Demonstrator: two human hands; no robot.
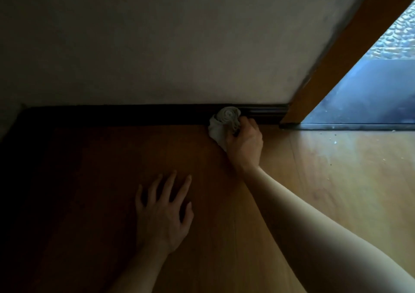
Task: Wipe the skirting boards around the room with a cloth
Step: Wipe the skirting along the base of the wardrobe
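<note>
The left hand [160,216] lies flat, fingers spread and empty, on the wooden floor [314,180], while the right hand [244,143], fingers clenched around the bunched cloth [224,122], should press it firmly along the dark skirting board [134,114] near the door frame [332,61].

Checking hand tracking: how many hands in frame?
2. Right hand grips the cloth against the skirting board; left hand lies flat, fingers spread, on the wooden floor.
</note>
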